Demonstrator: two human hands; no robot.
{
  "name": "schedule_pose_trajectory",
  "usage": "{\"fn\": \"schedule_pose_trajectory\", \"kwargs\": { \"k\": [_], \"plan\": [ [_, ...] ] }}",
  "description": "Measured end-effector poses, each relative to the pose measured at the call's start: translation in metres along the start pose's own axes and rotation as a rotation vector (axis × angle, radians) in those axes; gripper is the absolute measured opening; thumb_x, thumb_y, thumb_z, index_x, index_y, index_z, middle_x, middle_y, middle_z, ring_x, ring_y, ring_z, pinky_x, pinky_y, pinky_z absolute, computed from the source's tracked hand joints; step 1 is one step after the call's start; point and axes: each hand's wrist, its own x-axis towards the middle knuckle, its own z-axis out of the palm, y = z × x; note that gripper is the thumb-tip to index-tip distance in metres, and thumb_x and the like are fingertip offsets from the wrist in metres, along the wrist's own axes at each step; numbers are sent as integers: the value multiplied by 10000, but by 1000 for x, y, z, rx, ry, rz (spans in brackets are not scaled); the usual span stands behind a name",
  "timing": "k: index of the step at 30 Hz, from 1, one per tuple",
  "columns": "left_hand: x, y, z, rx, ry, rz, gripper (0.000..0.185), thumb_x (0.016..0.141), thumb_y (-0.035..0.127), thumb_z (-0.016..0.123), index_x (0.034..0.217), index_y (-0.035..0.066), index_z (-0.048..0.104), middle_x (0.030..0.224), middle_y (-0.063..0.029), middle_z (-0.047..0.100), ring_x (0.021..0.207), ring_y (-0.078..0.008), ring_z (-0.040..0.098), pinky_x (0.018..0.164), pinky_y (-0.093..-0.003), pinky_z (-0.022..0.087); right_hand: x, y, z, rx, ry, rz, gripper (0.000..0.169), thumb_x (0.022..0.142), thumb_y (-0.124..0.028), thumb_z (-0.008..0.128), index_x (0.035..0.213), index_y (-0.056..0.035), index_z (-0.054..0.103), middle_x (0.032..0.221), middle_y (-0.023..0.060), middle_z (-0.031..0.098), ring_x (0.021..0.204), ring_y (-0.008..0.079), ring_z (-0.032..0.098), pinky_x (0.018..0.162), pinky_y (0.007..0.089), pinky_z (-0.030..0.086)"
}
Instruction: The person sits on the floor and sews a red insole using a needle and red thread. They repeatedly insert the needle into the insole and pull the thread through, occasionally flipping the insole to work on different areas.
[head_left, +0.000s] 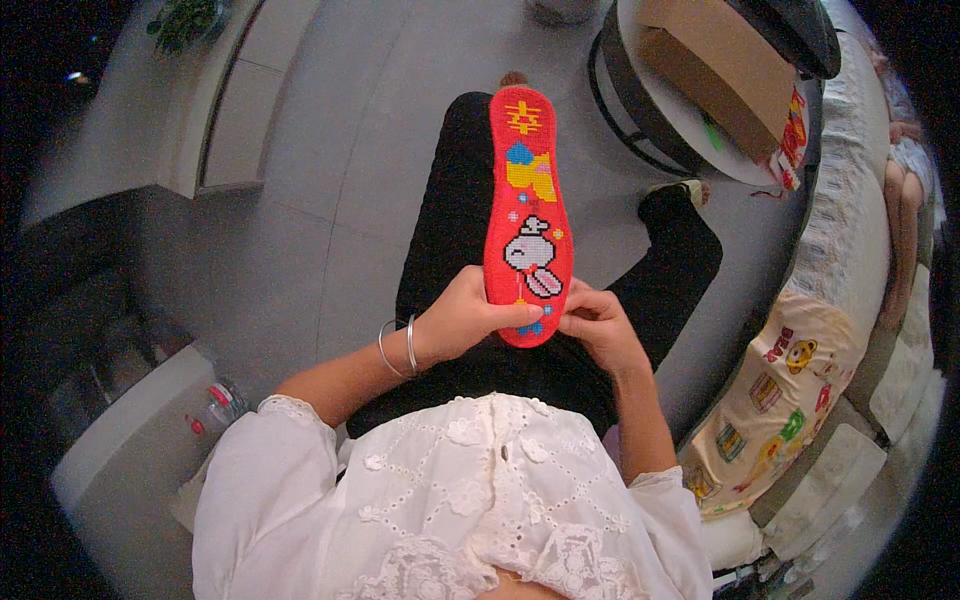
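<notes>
A red cross-stitch insole is held upright over my lap, its patterned face towards me. It bears a stitched white rabbit, yellow and blue shapes, small flowers and a yellow character at the far end. My left hand grips the near end from the left, thumb lying across the face and fingers hidden behind. At the right edge of that same end, my right hand has its thumb and bent fingers closed against the insole. Whether a needle sits between those fingertips is too small to tell.
At the upper right, a cardboard box stands on a round table beside a red packet. A sofa with a bear-print cloth runs along the right, where another person's legs show. On the left is a white surface.
</notes>
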Motion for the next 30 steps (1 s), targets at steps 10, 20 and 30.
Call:
{"fn": "schedule_pose_trajectory", "kwargs": {
  "k": [10,20,30],
  "plan": [
    [0,-9,0,-135,36,-15,323,768,86,674,1056,-18,572,1019,-72,619,907,-136,582,829,-279,464,-4,16,18,401,80,87,140,775,7,615,910,-6,647,1212,92,500,1127,220,474,959,342,361],
    [0,-10,1,-177,39,-10,322,759,79,680,1049,-15,574,1008,-70,623,901,-135,588,823,-281,469,-1,15,24,419,126,60,101,767,0,632,865,-22,616,1062,67,571,998,186,540,893,321,411],
    [2,-11,2,-133,117,-3,262,760,73,661,987,-39,595,950,-93,643,847,-134,611,761,-272,496,-4,-10,31,151,230,90,207,819,-45,599,1013,-46,526,942,45,598,799,117,570,655,249,459]
  ]
}}
